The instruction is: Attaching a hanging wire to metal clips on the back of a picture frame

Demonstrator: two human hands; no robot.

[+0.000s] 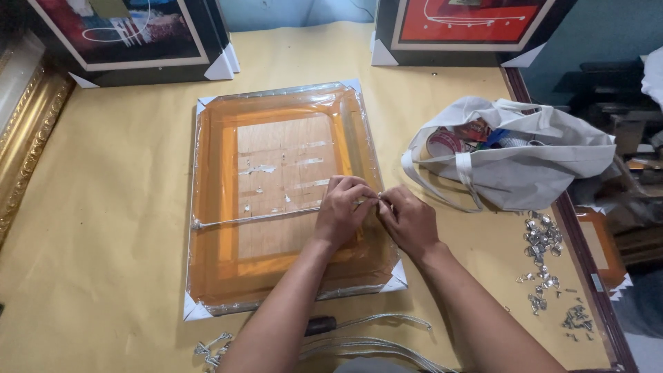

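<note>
Wrapped picture frame (276,200) lies face down at table (110,207) centre. Hanging cord (255,218) spans back, left end fixed. Left hand (343,209) and right hand (409,221) meet at frame's right edge, fingertips pinching cord end; right fastening judged unfinished. White bag (525,166) and metal clips (542,242) toward right edge.

A rectangular picture frame wrapped in clear plastic film (283,200) lies face down, flat on the table, its orange-brown wooden back showing and white cardboard protectors on its corners. A thin pale hanging cord (255,218) stretches taut across the back, from the frame's left edge to its right edge, slightly nearer than the middle.
</note>
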